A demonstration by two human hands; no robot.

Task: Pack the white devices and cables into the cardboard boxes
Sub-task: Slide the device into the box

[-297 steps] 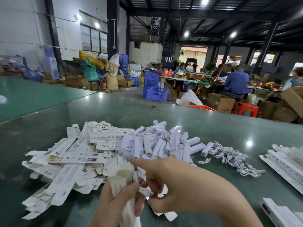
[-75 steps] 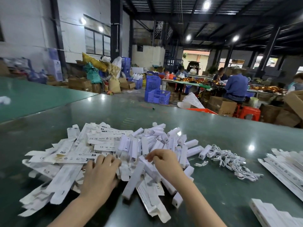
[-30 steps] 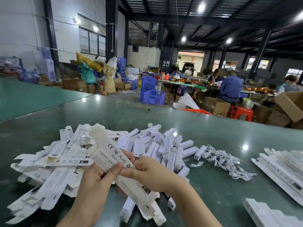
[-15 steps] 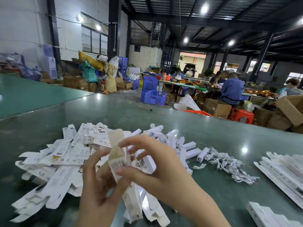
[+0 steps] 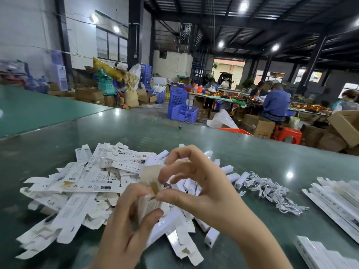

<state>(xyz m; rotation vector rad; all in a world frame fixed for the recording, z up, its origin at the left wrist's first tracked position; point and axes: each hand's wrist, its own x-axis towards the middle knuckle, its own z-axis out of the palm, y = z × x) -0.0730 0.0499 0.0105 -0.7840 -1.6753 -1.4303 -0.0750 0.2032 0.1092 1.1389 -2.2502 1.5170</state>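
Flat boxes (image 5: 73, 187) lie left of devices (image 5: 229, 169), cables (image 5: 272, 193) right.

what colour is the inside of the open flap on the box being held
Plain tan-brown, unlike the white printed outside of the box; head view.

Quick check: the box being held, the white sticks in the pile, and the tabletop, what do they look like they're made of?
Box: thin printed cardboard, white outside, raw brown on its flaps.
White devices: probably smooth plastic, with hard edges and an even sheen.
Table: dark green glossy top mirroring the ceiling lights; material unclear.
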